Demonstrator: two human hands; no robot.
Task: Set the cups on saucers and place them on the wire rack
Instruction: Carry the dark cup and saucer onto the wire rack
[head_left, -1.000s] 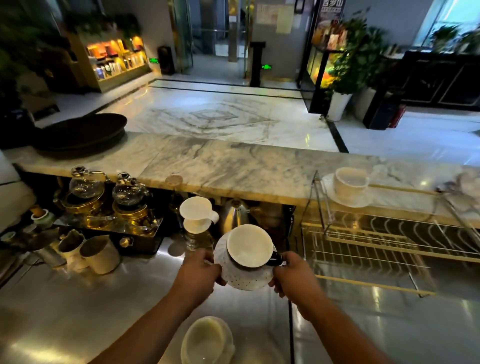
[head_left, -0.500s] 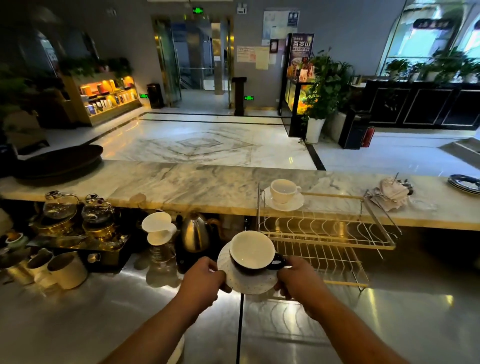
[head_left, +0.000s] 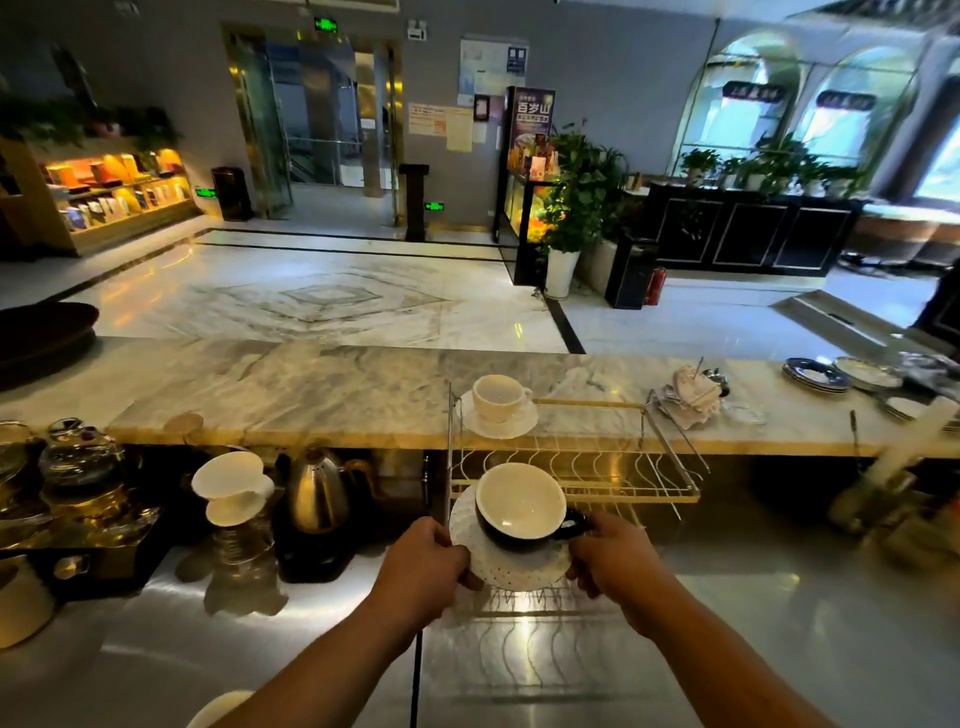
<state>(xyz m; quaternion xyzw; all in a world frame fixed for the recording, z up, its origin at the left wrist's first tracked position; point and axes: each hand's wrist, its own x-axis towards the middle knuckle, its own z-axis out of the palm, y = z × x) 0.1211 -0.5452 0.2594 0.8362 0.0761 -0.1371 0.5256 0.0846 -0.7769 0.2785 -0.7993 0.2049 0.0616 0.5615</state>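
Steel counter (head_left: 753, 649) carries the wire rack (head_left: 571, 467), whose near lower edge is hidden behind a dark cup (head_left: 521, 501) on a dotted white saucer (head_left: 511, 564), both held in the air just in front of the rack. The left hand (head_left: 423, 571) pinches the saucer's left rim; the right hand (head_left: 615, 561) grips its right side below the cup's handle, the fingertips out of sight beneath. At the rack's far left corner sits a white cup (head_left: 496, 397) on its own saucer (head_left: 501, 423); the rest of the rack's top tier is free. A kettle (head_left: 317, 491) stands left of the rack. Right of the rack, things blur beyond telling.
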